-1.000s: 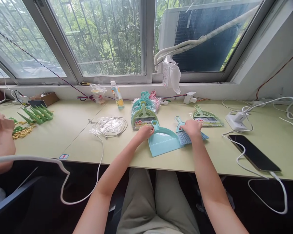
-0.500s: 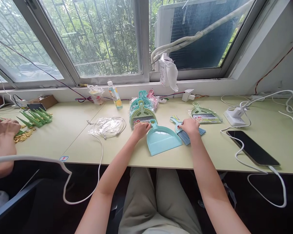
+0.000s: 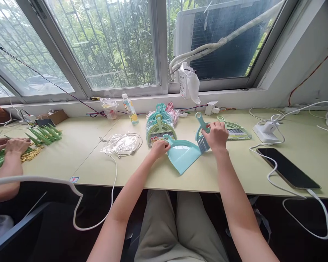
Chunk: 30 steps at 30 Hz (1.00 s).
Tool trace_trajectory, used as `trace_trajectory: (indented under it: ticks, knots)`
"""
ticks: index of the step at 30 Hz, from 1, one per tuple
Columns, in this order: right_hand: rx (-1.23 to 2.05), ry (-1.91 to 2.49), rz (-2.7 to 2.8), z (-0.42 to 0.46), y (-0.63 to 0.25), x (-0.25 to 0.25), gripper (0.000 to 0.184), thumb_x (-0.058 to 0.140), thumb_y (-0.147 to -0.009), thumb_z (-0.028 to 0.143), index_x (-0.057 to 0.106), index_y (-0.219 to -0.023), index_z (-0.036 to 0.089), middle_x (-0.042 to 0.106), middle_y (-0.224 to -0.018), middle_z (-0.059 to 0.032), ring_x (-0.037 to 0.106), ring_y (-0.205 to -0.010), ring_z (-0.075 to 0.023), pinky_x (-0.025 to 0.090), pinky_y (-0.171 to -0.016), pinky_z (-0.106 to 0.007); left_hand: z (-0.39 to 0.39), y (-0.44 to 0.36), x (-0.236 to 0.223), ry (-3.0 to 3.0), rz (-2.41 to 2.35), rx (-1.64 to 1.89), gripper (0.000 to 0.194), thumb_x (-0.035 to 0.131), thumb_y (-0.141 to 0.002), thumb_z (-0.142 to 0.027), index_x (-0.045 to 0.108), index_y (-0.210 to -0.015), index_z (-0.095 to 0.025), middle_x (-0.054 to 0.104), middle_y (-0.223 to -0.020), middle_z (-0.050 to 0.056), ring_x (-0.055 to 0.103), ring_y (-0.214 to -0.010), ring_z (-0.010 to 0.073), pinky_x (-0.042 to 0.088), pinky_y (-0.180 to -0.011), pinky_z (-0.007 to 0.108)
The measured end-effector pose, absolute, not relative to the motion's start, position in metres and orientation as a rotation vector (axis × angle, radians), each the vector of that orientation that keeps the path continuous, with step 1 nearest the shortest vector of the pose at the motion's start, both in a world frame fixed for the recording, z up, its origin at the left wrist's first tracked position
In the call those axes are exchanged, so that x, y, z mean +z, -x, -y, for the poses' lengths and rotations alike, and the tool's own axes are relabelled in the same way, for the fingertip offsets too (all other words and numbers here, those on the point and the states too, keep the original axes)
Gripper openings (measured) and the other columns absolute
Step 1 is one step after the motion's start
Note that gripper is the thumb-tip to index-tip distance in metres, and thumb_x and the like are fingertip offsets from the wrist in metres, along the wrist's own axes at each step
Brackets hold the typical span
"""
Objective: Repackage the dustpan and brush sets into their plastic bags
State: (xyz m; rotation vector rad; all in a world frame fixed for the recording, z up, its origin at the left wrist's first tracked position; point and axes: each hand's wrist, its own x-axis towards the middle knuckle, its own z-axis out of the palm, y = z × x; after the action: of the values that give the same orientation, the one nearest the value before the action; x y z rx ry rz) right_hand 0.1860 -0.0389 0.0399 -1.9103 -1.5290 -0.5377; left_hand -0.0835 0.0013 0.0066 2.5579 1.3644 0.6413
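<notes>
My left hand (image 3: 160, 148) is closed on the left edge of a light blue dustpan (image 3: 183, 158), close to its looped handle. The pan rests tilted on the table with one corner towards me. In my right hand (image 3: 216, 135) is a small blue hand brush (image 3: 203, 145), its handle pointing up and away. The grey-blue bristles are beside the pan's right corner; whether they touch it I cannot tell. Right behind my left hand stands a green packaged dustpan set (image 3: 160, 128), with teal sets (image 3: 160, 110) and a pink one (image 3: 170, 107) behind it.
Another wrapped green set (image 3: 237, 131) lies right of my right hand. A phone (image 3: 287, 167), white cables and a power strip (image 3: 265, 133) are further right. To the left are a bagged coil (image 3: 123, 143), a drink bottle (image 3: 130, 109) and another person's hands (image 3: 15, 146) near green pieces.
My right hand has lifted and turned the brush, so its handle now points up, and its bristles are nearer the pan. The dustpan has rotated, its front corner now pointing towards me.
</notes>
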Motion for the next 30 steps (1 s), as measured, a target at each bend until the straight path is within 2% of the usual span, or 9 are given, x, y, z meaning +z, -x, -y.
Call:
trace_trajectory:
  ticks: [5, 12, 15, 18, 22, 26, 30]
  knots:
    - [-0.532, 1.546, 1.645, 0.053, -0.18, 0.065, 0.023, 0.056, -0.084, 0.038, 0.066, -0.091, 0.019, 0.063, -0.1, -0.0109, 0.052, -0.102, -0.0292, 0.035, -0.089, -0.041, 0.007, 0.078, 0.004, -2.49, -1.316, 0.637, 0.038, 0.048, -0.081, -0.02, 0.039, -0.044, -0.019, 0.035, -0.047, -0.002, 0.026, -0.05, 0.0106, 0.022, -0.056, 0.028]
    - [0.173, 1.412, 2.218, 0.058, -0.166, 0.061, 0.023, 0.061, -0.079, 0.044, 0.066, -0.073, 0.022, 0.064, -0.083, -0.0033, 0.057, -0.082, -0.0206, 0.038, -0.078, -0.033, 0.015, 0.076, 0.008, -2.398, -0.901, 0.52, 0.047, 0.042, -0.092, -0.034, 0.058, -0.052, -0.017, 0.055, -0.052, 0.002, 0.044, -0.051, 0.0111, 0.033, -0.06, 0.026]
    - [0.166, 1.51, 2.342, 0.054, -0.152, 0.05, 0.023, 0.062, -0.077, 0.043, 0.066, -0.07, 0.021, 0.064, -0.082, -0.0042, 0.057, -0.084, -0.0214, 0.035, -0.081, -0.034, 0.015, 0.077, 0.011, -2.433, -0.822, 0.535, 0.048, 0.041, -0.094, -0.038, 0.059, -0.056, -0.016, 0.054, -0.051, 0.001, 0.045, -0.05, 0.0105, 0.033, -0.058, 0.025]
    - [0.133, 1.564, 2.382, 0.051, -0.144, 0.042, 0.022, 0.061, -0.077, 0.041, 0.066, -0.071, 0.021, 0.064, -0.084, -0.0051, 0.056, -0.088, -0.0225, 0.033, -0.086, -0.037, 0.011, 0.082, 0.013, -2.575, -0.953, 0.702, 0.04, 0.046, -0.093, -0.039, 0.061, -0.064, -0.017, 0.053, -0.053, -0.001, 0.046, -0.051, 0.0101, 0.032, -0.056, 0.024]
    - [0.161, 1.568, 2.391, 0.049, -0.142, 0.039, 0.022, 0.062, -0.078, 0.042, 0.066, -0.073, 0.021, 0.065, -0.087, -0.005, 0.057, -0.092, -0.0234, 0.033, -0.087, -0.037, 0.003, 0.092, 0.013, -2.885, -1.1, 0.954, 0.03, 0.054, -0.09, -0.046, 0.065, -0.09, -0.018, 0.063, -0.077, 0.003, 0.057, -0.07, 0.0143, 0.037, -0.058, 0.024]
    - [0.215, 1.536, 2.404, 0.046, -0.142, 0.035, 0.024, 0.064, -0.077, 0.045, 0.067, -0.076, 0.022, 0.065, -0.089, -0.0047, 0.058, -0.093, -0.0235, 0.035, -0.085, -0.035, -0.004, 0.097, 0.01, -3.224, -0.938, 0.817, 0.035, 0.064, -0.084, -0.045, 0.061, -0.11, -0.021, 0.062, -0.107, 0.01, 0.059, -0.097, 0.0215, 0.046, -0.072, 0.029]
    - [0.261, 1.53, 2.385, 0.043, -0.141, 0.032, 0.024, 0.064, -0.077, 0.045, 0.068, -0.077, 0.022, 0.065, -0.089, -0.0041, 0.058, -0.088, -0.0217, 0.036, -0.081, -0.033, -0.006, 0.098, 0.009, -3.374, -0.874, 0.728, 0.039, 0.069, -0.082, -0.033, 0.057, -0.116, -0.022, 0.057, -0.123, 0.011, 0.055, -0.111, 0.0248, 0.047, -0.085, 0.036]
